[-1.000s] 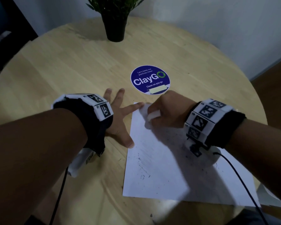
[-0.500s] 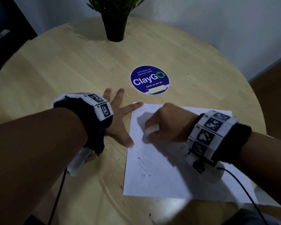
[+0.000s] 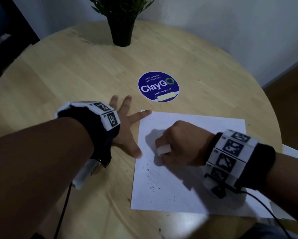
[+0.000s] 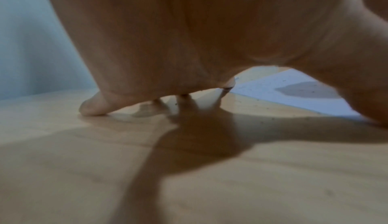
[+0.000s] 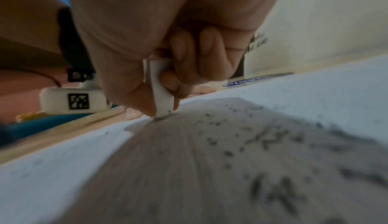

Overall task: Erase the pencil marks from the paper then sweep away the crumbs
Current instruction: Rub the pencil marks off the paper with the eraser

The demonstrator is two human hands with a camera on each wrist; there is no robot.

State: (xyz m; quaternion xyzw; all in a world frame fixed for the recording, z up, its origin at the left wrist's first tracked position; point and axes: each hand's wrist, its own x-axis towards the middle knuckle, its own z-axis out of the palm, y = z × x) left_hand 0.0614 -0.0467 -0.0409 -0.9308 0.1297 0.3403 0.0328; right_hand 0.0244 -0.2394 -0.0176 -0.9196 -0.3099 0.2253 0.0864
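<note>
A white sheet of paper (image 3: 193, 192) lies on the round wooden table (image 3: 75, 69), with faint pencil streaks and dark eraser crumbs (image 3: 152, 187) scattered over its left half. My right hand (image 3: 177, 145) grips a white eraser (image 3: 163, 150) and presses its tip onto the paper (image 5: 315, 94); the eraser (image 5: 161, 93) is pinched between thumb and curled fingers, with crumbs (image 5: 268, 141) beside it. My left hand (image 3: 127, 128) lies flat and spread at the paper's left edge, its index fingertip on the top left corner and its thumb at the edge.
A round blue ClayGo sticker (image 3: 158, 86) sits just beyond the paper. A black potted plant (image 3: 121, 30) stands at the table's far edge. A few crumbs lie on the wood near the paper's left side. Cables hang from both wrist bands.
My right hand has slid with the eraser from the paper's top left corner down toward me along the sheet. The left hand has stayed in place, holding the paper.
</note>
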